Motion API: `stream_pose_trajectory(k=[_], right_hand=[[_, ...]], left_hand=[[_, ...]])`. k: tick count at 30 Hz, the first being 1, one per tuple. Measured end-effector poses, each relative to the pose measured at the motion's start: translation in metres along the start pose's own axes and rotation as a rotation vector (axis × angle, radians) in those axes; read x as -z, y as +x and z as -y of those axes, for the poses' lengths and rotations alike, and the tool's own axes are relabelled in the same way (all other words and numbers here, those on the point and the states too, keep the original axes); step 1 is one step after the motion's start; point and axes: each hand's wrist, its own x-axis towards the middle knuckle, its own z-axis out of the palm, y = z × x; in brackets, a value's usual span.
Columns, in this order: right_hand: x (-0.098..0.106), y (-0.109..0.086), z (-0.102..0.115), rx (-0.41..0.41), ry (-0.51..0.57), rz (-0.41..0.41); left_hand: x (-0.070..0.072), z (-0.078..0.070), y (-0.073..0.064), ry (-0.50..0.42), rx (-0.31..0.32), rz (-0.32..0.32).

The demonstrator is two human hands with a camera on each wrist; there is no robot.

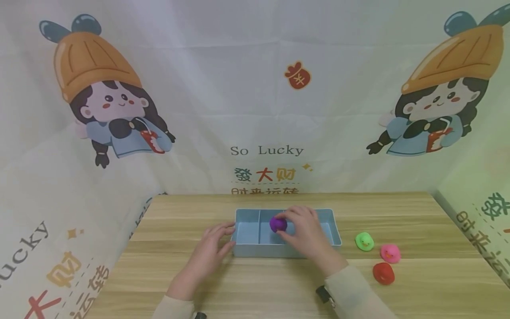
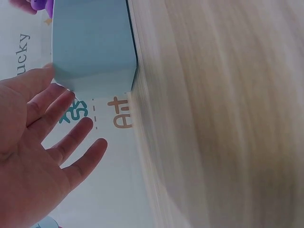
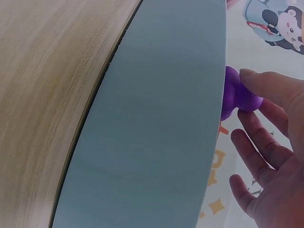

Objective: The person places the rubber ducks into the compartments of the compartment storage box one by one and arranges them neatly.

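Between the thumb and fingers of my right hand (image 1: pixel 304 230) is a purple rubber duck (image 1: pixel 278 224), held by its head in the right wrist view. It hangs over the middle part of a blue-grey divided box (image 1: pixel 247 250), with its lower part hidden behind the box wall in that view. My left hand (image 1: pixel 211 248) is at the left end of the box. In the left wrist view its fingers (image 2: pixel 76 137) are spread and loosely extended, with the thumb side right at the box corner.
To the right of the box lie a green duck (image 1: pixel 364 241), a pink duck (image 1: pixel 390 253) and a red toy (image 1: pixel 384 273). All stand on a wood-grain table (image 1: pixel 179 221). A printed cloth (image 1: pixel 199 88) hangs behind the table and along its sides.
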Motion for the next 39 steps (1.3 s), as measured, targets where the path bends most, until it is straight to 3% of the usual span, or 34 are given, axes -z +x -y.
stream_pose_trajectory(k=[11,39], right_hand=[[-0.009,0.007,0.012,0.016,0.040,-0.004],[-0.031,0.025,0.036,0.070,0.012,0.011]], left_hand=[[0.000,0.000,-0.002,-0.013,0.000,-0.004],[0.001,0.001,-0.002,-0.030,-0.018,0.012]])
